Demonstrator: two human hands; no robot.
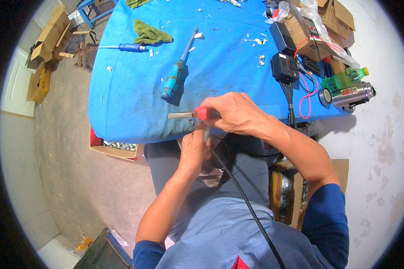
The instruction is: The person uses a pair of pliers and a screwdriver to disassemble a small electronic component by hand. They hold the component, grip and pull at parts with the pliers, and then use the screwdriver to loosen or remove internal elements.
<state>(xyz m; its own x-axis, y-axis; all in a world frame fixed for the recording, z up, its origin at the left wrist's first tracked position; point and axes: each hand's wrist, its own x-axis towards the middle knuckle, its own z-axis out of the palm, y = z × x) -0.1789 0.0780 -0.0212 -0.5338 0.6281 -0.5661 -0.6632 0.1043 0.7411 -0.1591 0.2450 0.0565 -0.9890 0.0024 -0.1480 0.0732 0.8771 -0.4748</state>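
At the near edge of the table, my right hand (238, 114) is closed round a tool with a red handle (203, 113) and a flat metal blade (180, 115) pointing left. Just below it, my left hand (194, 148) is closed, fingers up against the tool and a narrow pale piece (206, 133) that is too blurred to name. A black cable (242, 188) runs up over my lap to beside the left hand; whether it is held is hidden. Beyond the hands lies a screwdriver with a teal handle (173, 80), its shaft pointing away.
Blue cloth (238, 58) covers the table. A blue-handled screwdriver (131, 47) and green rag (150, 33) lie far left. On the right stand black adapters (284, 67), a green bottle (345, 79) and a steel thermos (350, 94). Below left, a box (132, 154) holds metal parts.
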